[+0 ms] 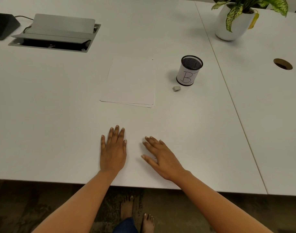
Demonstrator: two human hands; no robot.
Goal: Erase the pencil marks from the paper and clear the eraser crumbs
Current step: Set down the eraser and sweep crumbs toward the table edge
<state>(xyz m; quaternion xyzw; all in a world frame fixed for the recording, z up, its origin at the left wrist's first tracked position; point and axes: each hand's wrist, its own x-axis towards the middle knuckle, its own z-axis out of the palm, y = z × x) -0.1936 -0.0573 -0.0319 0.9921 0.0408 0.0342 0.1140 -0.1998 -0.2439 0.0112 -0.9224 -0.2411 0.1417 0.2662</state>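
Note:
A small stack of white paper (pixel 131 81) lies in the middle of the white table (pixel 60 115); no pencil marks show on its top sheet from here. A small grey eraser (pixel 176 88) sits to the right of the paper, just in front of a black mesh pen cup (pixel 189 70) wrapped in a white label. My left hand (pixel 113 151) lies flat on the table near the front edge, fingers straight. My right hand (pixel 160 156) rests flat beside it, fingers spread and pointing left and forward. Both hands hold nothing and are well short of the paper.
A grey cable box (pixel 56 33) with its lid raised sits at the back left, beside a dark device (pixel 3 26). A potted plant (pixel 234 22) stands at the back right. A seam (pixel 227 91) and a round cable hole (pixel 283 64) mark the adjoining table.

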